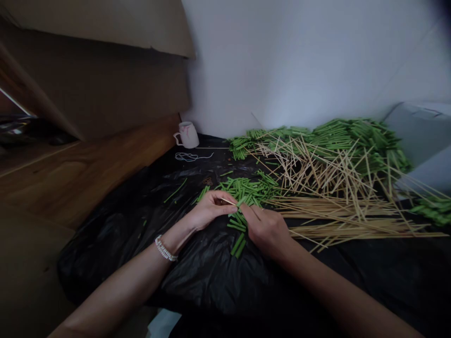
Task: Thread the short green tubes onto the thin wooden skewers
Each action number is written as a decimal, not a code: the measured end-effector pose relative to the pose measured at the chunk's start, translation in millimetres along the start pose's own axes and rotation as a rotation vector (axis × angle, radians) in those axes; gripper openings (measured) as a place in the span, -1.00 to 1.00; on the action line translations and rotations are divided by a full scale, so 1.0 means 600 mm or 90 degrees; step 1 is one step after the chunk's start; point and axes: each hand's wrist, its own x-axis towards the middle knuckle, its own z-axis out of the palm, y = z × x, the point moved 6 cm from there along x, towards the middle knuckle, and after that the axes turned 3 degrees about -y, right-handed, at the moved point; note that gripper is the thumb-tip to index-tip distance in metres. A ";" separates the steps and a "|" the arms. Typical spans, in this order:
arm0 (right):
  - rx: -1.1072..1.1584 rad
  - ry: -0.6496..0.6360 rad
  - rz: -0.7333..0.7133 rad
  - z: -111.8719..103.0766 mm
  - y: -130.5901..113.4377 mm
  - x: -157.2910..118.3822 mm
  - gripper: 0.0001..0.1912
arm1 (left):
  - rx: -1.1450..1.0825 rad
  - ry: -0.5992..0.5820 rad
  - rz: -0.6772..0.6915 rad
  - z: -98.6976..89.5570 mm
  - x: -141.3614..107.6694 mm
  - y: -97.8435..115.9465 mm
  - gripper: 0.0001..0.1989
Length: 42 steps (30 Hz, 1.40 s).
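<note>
My left hand (207, 210), with a beaded bracelet (164, 249) at its wrist, pinches a thin wooden skewer (228, 201) between thumb and fingers. The skewer's tip meets a short cut green stem (241, 201), which my right hand (270, 231) grips in its fingertips. Whether the tip has gone into the stem is too small to tell. Just beyond and below both hands lies a loose heap of similar cut green stems (252, 188). Loose skewers (338, 232) lie in bundles to the right of my right hand.
Stems threaded on skewers are piled at the back right (347, 136), their bare sticks crossing toward me. A white mug (188, 135) and a pale looped string (190, 157) sit at the back left. Black plastic sheeting (211, 281) covers the surface; a white wall stands behind.
</note>
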 end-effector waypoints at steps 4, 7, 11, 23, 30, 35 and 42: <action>-0.008 -0.005 0.014 0.004 0.006 0.000 -0.72 | 0.020 0.005 0.027 0.001 0.001 0.005 -0.80; -0.039 0.008 0.031 0.001 0.026 -0.001 -0.69 | -0.003 0.060 0.072 -0.022 0.004 0.019 -0.79; -0.051 0.009 0.100 0.000 0.066 -0.002 -0.69 | 0.020 0.186 0.120 -0.071 0.003 0.040 -0.74; -0.063 -0.046 0.129 0.008 0.083 -0.004 -0.72 | 0.819 0.132 0.149 -0.059 0.005 0.030 -0.72; -0.047 -0.051 0.120 0.011 0.076 -0.006 -0.69 | 0.715 0.091 0.147 -0.056 0.006 0.032 -0.81; -0.036 -0.054 0.100 0.017 0.066 -0.006 -0.68 | 0.621 0.187 0.132 -0.071 0.006 0.033 -0.78; -0.020 -0.083 0.104 0.023 0.068 -0.008 -0.68 | 0.554 0.187 0.137 -0.076 0.007 0.032 -0.73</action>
